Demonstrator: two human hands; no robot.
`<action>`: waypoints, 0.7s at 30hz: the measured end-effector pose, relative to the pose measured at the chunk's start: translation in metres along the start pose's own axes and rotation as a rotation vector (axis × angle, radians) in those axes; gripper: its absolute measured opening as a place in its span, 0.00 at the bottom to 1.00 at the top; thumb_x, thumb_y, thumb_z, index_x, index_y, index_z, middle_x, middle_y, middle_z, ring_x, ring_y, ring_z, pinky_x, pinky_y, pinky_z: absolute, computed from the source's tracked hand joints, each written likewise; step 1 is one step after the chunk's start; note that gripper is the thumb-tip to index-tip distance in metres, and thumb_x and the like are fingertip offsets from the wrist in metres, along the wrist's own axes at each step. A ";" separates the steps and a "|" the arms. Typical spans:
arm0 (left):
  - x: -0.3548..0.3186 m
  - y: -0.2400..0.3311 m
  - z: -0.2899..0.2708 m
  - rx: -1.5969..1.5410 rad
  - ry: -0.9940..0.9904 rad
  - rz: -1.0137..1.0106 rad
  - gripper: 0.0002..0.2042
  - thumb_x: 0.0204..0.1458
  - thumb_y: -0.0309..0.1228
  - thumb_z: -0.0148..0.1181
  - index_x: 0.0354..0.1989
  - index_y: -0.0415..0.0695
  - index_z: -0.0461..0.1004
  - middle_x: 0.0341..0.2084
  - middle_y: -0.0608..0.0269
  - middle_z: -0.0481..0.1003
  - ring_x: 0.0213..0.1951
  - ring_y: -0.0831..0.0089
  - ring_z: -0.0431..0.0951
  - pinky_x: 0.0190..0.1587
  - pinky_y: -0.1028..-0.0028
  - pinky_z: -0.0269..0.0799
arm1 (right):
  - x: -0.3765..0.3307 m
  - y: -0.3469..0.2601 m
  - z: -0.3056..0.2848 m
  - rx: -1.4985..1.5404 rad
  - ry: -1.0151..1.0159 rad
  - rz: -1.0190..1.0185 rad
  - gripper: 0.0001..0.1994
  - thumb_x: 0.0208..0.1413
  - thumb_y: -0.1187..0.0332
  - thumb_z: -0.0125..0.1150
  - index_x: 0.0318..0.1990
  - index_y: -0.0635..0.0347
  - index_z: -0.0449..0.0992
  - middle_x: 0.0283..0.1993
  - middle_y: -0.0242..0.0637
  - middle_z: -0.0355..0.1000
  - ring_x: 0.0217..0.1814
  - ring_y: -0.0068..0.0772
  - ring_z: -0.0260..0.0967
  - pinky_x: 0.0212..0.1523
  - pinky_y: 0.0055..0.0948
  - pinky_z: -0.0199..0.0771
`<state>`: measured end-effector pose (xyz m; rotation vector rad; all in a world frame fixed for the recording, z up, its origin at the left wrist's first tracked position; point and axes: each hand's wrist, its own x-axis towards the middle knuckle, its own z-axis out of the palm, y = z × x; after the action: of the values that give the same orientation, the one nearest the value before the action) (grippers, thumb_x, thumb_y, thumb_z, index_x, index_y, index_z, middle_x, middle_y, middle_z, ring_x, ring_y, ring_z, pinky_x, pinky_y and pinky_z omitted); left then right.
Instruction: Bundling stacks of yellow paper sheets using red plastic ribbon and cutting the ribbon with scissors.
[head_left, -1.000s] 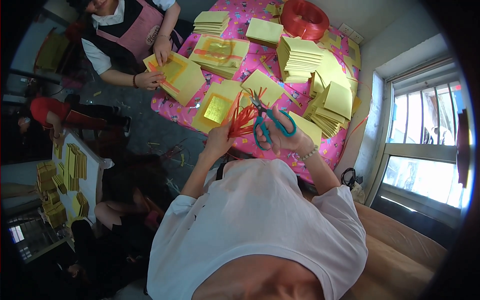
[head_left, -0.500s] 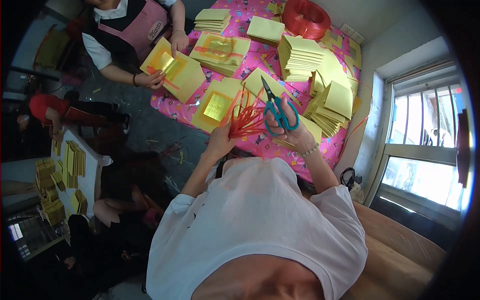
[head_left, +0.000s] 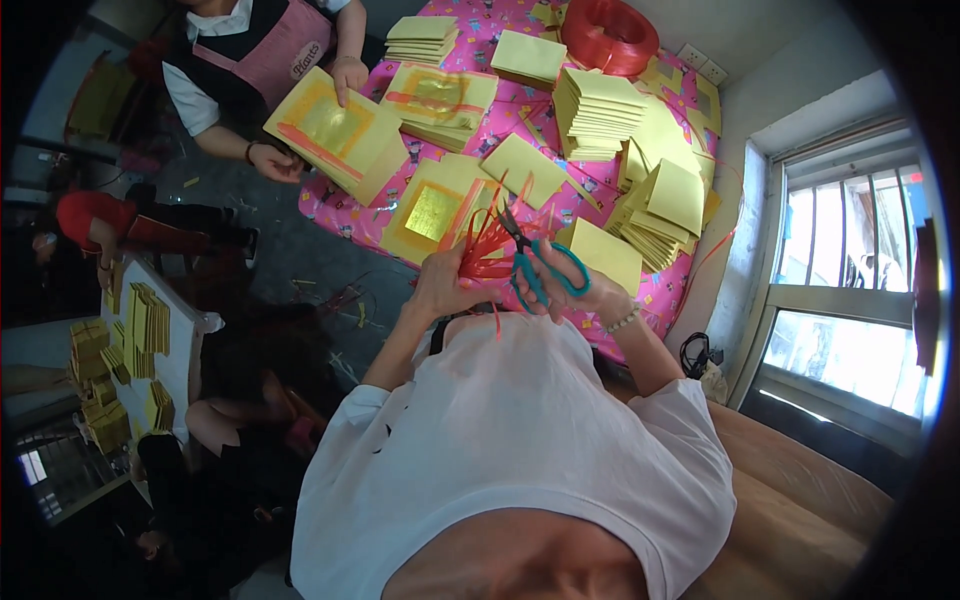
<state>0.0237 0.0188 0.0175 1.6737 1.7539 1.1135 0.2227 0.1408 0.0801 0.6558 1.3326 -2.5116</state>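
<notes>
A bunch of thin red plastic strips is gripped in my left hand, its loose ends fanning up and to the right. Teal-handled scissors are in my right hand, fingers around the handles. Their dark blades point up and left, right beside the strips; whether they touch cannot be made out. Just beyond lies a yellow paper sheet with a gold square and a red band. One short red strip hangs below the bunch, in front of my white shirt.
Folded yellow paper stacks cover much of the pink patterned table. A coil of red plastic strapping sits at the far edge. Across the left corner, a co-worker in a pink apron handles a paper stack. A barred window is at right.
My right hand has brought the scissors down, tilting the blades left against the bunch. The strips' loops now show as loose ends. The co-worker's nearer hand has come off the paper.
</notes>
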 end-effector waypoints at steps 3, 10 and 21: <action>-0.001 -0.005 0.002 -0.110 0.033 -0.021 0.28 0.47 0.53 0.49 0.41 0.36 0.67 0.19 0.49 0.71 0.24 0.52 0.73 0.26 0.63 0.66 | 0.004 0.008 -0.006 0.033 0.046 0.032 0.37 0.45 0.27 0.32 0.31 0.56 0.67 0.23 0.31 0.64 0.22 0.21 0.64 0.13 0.20 0.63; -0.006 -0.027 0.018 -0.215 0.150 -0.277 0.25 0.59 0.43 0.29 0.28 0.33 0.69 0.17 0.55 0.68 0.20 0.65 0.66 0.25 0.68 0.59 | 0.005 0.012 -0.005 0.076 0.035 0.021 0.37 0.45 0.27 0.33 0.31 0.56 0.67 0.23 0.30 0.63 0.22 0.21 0.63 0.14 0.20 0.63; 0.000 -0.008 0.011 -0.474 0.113 -0.289 0.15 0.54 0.34 0.38 0.32 0.34 0.68 0.19 0.56 0.68 0.25 0.71 0.66 0.30 0.72 0.61 | -0.003 0.009 -0.002 0.113 -0.055 -0.016 0.37 0.46 0.27 0.32 0.31 0.57 0.67 0.24 0.31 0.64 0.23 0.21 0.64 0.13 0.19 0.63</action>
<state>0.0280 0.0222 0.0047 1.0598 1.5730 1.3715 0.2294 0.1376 0.0738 0.5955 1.1893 -2.6132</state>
